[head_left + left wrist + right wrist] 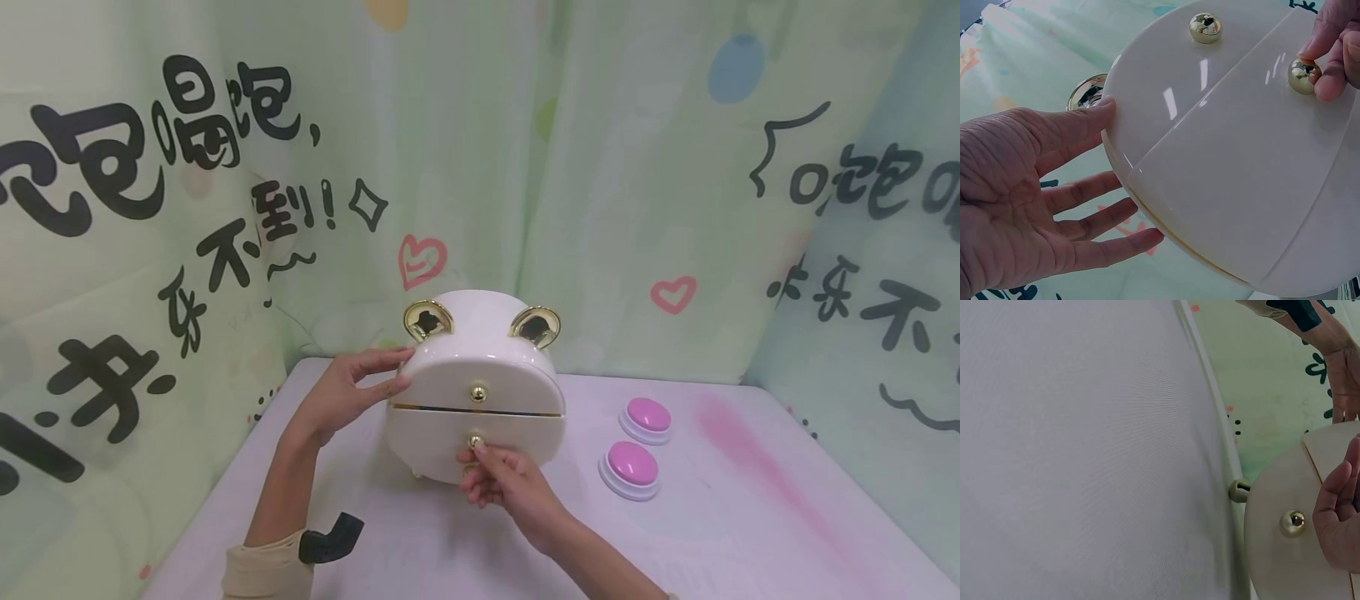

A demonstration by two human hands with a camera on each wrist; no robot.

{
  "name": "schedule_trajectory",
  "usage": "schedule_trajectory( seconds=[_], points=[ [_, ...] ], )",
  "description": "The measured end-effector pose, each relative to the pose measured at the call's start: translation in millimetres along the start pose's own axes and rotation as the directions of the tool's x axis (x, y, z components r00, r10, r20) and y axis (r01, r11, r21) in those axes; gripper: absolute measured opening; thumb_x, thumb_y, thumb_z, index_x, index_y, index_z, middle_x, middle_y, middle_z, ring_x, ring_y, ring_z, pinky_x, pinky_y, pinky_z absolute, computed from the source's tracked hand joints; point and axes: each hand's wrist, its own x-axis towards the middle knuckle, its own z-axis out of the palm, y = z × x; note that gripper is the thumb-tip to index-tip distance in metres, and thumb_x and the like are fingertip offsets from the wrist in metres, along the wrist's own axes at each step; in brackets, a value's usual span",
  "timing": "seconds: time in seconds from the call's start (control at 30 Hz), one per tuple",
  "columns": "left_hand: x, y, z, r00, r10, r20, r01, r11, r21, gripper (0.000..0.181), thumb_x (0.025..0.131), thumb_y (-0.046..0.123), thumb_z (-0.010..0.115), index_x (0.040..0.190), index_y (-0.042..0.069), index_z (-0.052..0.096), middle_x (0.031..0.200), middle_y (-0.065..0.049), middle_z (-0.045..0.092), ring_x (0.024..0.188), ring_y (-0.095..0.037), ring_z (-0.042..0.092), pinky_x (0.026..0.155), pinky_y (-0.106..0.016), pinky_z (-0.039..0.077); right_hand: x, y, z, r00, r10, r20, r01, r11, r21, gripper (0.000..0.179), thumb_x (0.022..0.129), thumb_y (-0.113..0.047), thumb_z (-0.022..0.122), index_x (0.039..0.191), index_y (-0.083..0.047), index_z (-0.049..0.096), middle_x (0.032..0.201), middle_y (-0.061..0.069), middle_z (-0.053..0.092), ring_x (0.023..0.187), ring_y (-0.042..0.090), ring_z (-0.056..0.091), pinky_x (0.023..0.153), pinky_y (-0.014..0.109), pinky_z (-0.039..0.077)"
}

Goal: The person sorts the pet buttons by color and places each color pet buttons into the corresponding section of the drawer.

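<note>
A white, rounded drawer box with gold-rimmed eyes on top stands on the table. Gold knobs sit on its drawer fronts; the upper knob is untouched. My right hand pinches the middle knob between thumb and fingers. Against the box's left side rests my left hand, its fingers spread and fairly straight, thumb near the front edge. A lower knob shows in the right wrist view. In the head view, a thin dark gap runs beneath the upper drawer front.
Two pink push buttons, a rear one and a front one, stand right of the box on the white table. Behind and at both sides hangs a pale green printed curtain. A black strap is on the left forearm.
</note>
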Motion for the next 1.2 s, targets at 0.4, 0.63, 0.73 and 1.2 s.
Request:
schedule_trajectory(
  seconds=[0.4, 0.63, 0.73, 1.2],
  points=[
    [-0.5, 0.4, 0.2, 1.0, 0.0, -0.005, 0.0, 1.0, -0.007, 0.045, 0.093, 0.022, 0.077, 0.136, 0.012, 0.067, 0.144, -0.003, 0.061, 0.143, -0.032, 0.047, 0.114, -0.062, 0.035, 7.8, 2, -4, 1.0, 0.003, 0.005, -0.003, 1.0, 0.02, 0.053, 0.108, -0.037, 0.05, 0.125, 0.012, 0.058, 0.083, -0.005, 0.071, 0.074, 0.008, 0.063, 0.072, 0.022, 0.052],
    [-0.3, 0.5, 0.5, 1.0, 0.003, -0.005, -0.003, 1.0, -0.013, 0.045, 0.093, 0.022, 0.077, 0.136, 0.012, 0.068, 0.144, -0.003, 0.062, 0.142, -0.032, 0.047, 0.113, -0.06, 0.036, 8.2, 3, -4, 1.0, 0.01, -0.008, -0.01, 0.999, 0.032, 0.049, 0.107, -0.038, 0.053, 0.123, 0.008, 0.061, 0.084, -0.004, 0.071, 0.075, 0.009, 0.063, 0.072, 0.022, 0.052],
    [-0.5, 0.3, 0.5, 1.0, 0.005, -0.006, -0.005, 1.0, -0.01, 0.045, 0.093, 0.022, 0.077, 0.135, 0.012, 0.068, 0.143, -0.003, 0.062, 0.142, -0.031, 0.047, 0.113, -0.06, 0.036, 7.6, 3, -4, 1.0, 0.015, -0.009, -0.015, 0.999, 0.036, 0.049, 0.107, -0.038, 0.053, 0.123, 0.008, 0.061, 0.084, -0.004, 0.07, 0.075, 0.009, 0.063, 0.072, 0.022, 0.052],
    [-0.8, 0.5, 0.3, 1.0, 0.003, -0.011, -0.003, 1.0, 0.005, 0.045, 0.093, 0.023, 0.077, 0.135, 0.013, 0.068, 0.143, -0.002, 0.062, 0.142, -0.031, 0.048, 0.114, -0.061, 0.036, -7.5, 6, 4, 0.996, 0.08, 0.029, -0.081, 0.996, 0.046, 0.05, 0.103, -0.034, 0.06, 0.124, 0.011, 0.061, 0.082, -0.003, 0.069, 0.074, 0.008, 0.062, 0.073, 0.022, 0.052]
  ],
)
